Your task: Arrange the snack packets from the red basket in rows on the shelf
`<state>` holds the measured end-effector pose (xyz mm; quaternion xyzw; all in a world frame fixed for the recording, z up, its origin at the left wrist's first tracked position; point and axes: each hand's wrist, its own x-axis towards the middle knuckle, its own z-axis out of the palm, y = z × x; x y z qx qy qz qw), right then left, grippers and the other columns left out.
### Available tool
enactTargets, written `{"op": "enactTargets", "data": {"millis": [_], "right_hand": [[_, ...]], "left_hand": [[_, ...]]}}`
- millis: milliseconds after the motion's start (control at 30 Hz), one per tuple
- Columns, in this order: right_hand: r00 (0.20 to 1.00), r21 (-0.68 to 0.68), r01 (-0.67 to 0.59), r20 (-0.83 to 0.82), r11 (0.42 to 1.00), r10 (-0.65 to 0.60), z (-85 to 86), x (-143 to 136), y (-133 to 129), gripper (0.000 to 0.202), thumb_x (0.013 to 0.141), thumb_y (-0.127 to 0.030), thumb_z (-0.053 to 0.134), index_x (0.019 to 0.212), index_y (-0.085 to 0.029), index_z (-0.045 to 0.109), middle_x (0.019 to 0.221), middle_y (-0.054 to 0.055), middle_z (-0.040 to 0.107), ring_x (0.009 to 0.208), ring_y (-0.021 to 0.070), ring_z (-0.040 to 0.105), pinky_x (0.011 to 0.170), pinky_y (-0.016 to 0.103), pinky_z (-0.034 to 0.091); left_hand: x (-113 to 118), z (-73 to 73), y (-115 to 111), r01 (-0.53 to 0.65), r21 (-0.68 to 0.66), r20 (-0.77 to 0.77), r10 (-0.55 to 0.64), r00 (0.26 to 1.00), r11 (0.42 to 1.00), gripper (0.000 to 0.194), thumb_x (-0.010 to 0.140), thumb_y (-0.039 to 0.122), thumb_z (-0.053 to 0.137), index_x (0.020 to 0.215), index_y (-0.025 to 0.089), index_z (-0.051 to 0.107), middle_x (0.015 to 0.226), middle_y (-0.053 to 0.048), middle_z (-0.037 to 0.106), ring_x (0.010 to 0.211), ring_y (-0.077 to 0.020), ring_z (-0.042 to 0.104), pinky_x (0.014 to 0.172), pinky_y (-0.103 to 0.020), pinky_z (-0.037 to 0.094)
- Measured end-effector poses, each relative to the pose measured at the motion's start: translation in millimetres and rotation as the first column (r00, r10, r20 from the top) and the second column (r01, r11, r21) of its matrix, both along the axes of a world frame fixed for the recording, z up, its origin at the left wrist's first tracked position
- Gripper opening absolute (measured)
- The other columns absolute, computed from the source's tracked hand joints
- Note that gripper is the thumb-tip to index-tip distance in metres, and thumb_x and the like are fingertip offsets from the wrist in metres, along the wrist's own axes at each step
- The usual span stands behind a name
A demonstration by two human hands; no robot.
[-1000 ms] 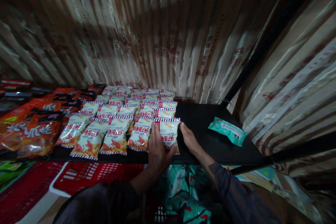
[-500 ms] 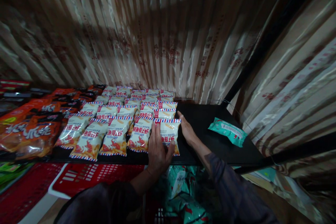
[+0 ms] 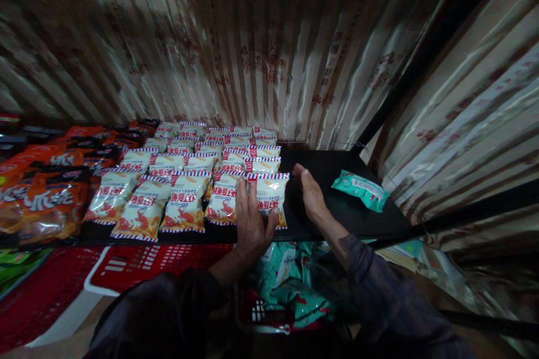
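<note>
White snack bags with red and blue striped edges (image 3: 183,202) lie in rows on the black shelf (image 3: 311,185). My left hand (image 3: 252,221) rests against the front bag at the right end of the rows (image 3: 275,188), fingers spread over its left side and thumb at its lower right. To the right of that bag, my right hand (image 3: 311,193) is held edge-on above the shelf, apart from the bags, with nothing in it. A single teal packet (image 3: 361,190) lies on the shelf further right.
Orange snack bags (image 3: 54,207) fill the shelf's left part. Below the front edge are a red basket (image 3: 160,263) and another holding teal packets (image 3: 295,291). A pleated curtain (image 3: 269,56) hangs behind; a black post (image 3: 396,90) stands right.
My right hand has moved away from the bags to the right. My left hand stays at the front bag. The camera view has shifted, so the shelf appears higher.
</note>
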<state>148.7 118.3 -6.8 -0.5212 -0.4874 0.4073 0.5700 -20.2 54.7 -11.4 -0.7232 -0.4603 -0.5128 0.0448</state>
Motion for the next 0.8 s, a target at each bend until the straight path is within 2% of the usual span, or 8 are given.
{"op": "enactTargets", "data": {"millis": [100,167,300,400,500,567,700,800], "right_hand": [[0.999,0.048,0.048,-0.026,0.998,-0.047,5.0,15,-44,0.065,0.086,-0.071,0.043,0.124,-0.021,0.06,0.127,0.011,0.065,0.117,0.0256,0.061,0.106,0.046,0.043],[0.998,0.011,0.042,0.035,0.999,-0.043,7.2,23,-80,0.052,0.089,-0.064,0.047,0.112,-0.02,0.065,0.108,0.01,0.072,0.102,0.0236,0.068,0.096,0.043,0.05],[0.955,-0.049,-0.098,0.278,0.994,0.108,-0.1,31,-139,0.037,0.092,-0.053,0.049,0.092,-0.022,0.07,0.087,0.006,0.075,0.084,0.021,0.07,0.08,0.034,0.054],[0.796,-0.125,-0.335,0.492,0.934,0.351,-20.2,38,-161,0.037,0.095,-0.049,0.045,0.093,-0.023,0.07,0.09,0.005,0.074,0.085,0.0206,0.069,0.081,0.034,0.052],[0.551,-0.29,-0.484,0.632,0.826,0.545,-44.1,50,-172,0.041,0.092,-0.051,0.048,0.112,-0.022,0.068,0.109,0.01,0.072,0.103,0.0246,0.066,0.091,0.038,0.049],[0.429,-0.434,-0.546,0.59,0.717,0.684,-54.1,60,-175,0.048,0.09,-0.056,0.05,0.119,-0.022,0.065,0.113,0.01,0.071,0.107,0.0261,0.064,0.094,0.039,0.048],[0.411,-0.581,-0.61,0.349,0.539,0.842,-52.9,76,-172,0.063,0.088,-0.064,0.047,0.137,-0.024,0.052,0.131,0.007,0.063,0.117,0.0255,0.059,0.101,0.039,0.044],[0.382,-0.633,-0.626,0.262,0.456,0.886,-45.9,78,-167,0.085,0.074,-0.067,0.064,0.144,-0.022,0.044,0.141,0.009,0.054,0.129,0.0292,0.05,0.109,0.041,0.038]], "left_hand": [[-5,8.6,-13,0.128,0.135,-0.055,-0.121,0.991,0.983,0.064,0.09,0.024,0.052,0.148,0.015,0.026,0.156,-0.023,0.025,0.147,-0.0357,0.017,0.113,-0.059,0.027],[-9,8.5,-27,0.307,0.174,-0.141,-0.284,0.948,0.936,0.054,0.09,0.016,0.05,0.142,0.017,0.038,0.148,-0.018,0.043,0.144,-0.0315,0.029,0.111,-0.053,0.035],[-8,-13.8,-61,0.692,-0.077,-0.325,-0.674,0.663,0.718,0.035,0.093,0.018,0.044,0.127,0.016,0.051,0.126,-0.014,0.063,0.131,-0.0242,0.049,0.102,-0.04,0.049],[1,-44.4,-84,0.656,-0.433,-0.316,-0.786,0.532,0.618,0.033,0.09,0.019,0.046,0.121,0.013,0.056,0.12,-0.016,0.065,0.118,-0.024,0.059,0.099,-0.04,0.05],[6,-73.1,-103,0.479,-0.591,-0.251,-0.713,0.655,0.649,0.042,0.09,0.028,0.05,0.126,0.007,0.053,0.134,-0.024,0.055,0.129,-0.0313,0.05,0.105,-0.049,0.046],[5,-85.5,-110,0.455,-0.617,-0.243,-0.706,0.665,0.642,0.041,0.091,0.032,0.049,0.124,0.009,0.054,0.135,-0.024,0.054,0.129,-0.0315,0.051,0.104,-0.049,0.046],[-4,-91.4,-110,0.528,-0.593,-0.189,-0.742,0.643,0.608,0.047,0.093,0.041,0.048,0.134,0.018,0.046,0.139,-0.017,0.053,0.132,-0.0279,0.048,0.107,-0.048,0.043],[-4,-89.5,-106,0.588,-0.658,-0.159,-0.85,0.503,0.471,0.068,0.085,0.051,0.057,0.141,0.018,0.038,0.143,-0.018,0.049,0.133,-0.0299,0.047,0.108,-0.047,0.041]]}}
